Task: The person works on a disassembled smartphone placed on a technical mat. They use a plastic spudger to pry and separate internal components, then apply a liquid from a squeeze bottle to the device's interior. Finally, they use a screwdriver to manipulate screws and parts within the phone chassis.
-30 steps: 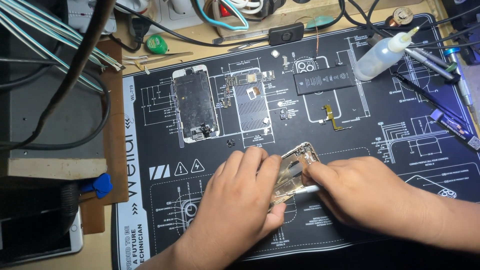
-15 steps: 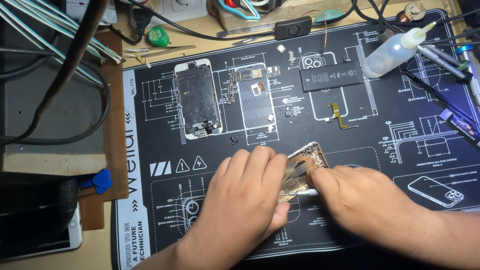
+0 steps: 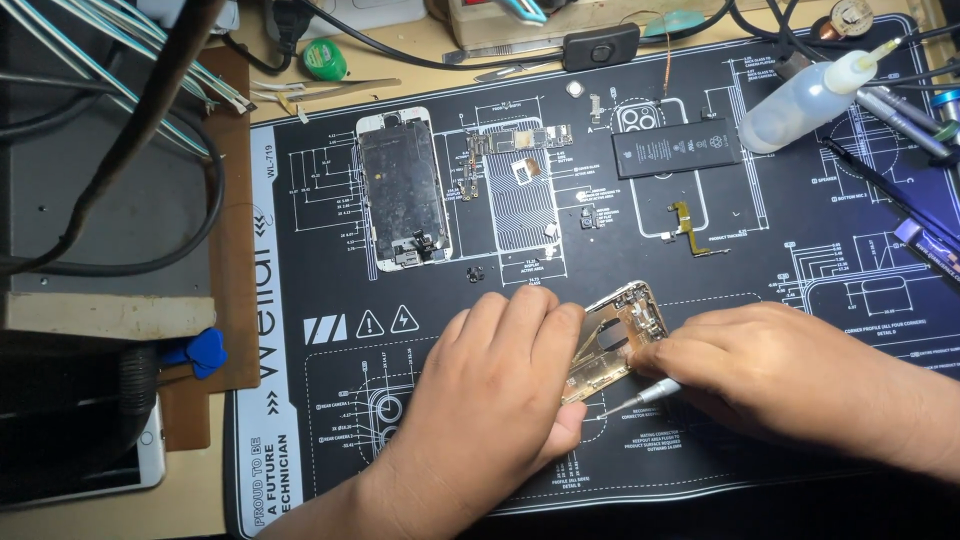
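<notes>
A: Where is the gold metal phone frame (image 3: pixel 618 335)?

B: On the black printed repair mat (image 3: pixel 780 290), lower centre, tilted. The left hand (image 3: pixel 495 395) grips its near edge.

A: And the right hand (image 3: pixel 770 375)?

B: Closed around a slim silver screwdriver (image 3: pixel 640 397), tip at the frame.

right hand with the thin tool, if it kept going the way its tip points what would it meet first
The right hand aims its thin tool left, toward the gold phone frame and the left hand holding it; likely the frame's lower edge first, though depth is unclear.

Black repair mat (image 3: pixel 800 250) w/ phone parts (image 3: pixel 403 190)
</notes>
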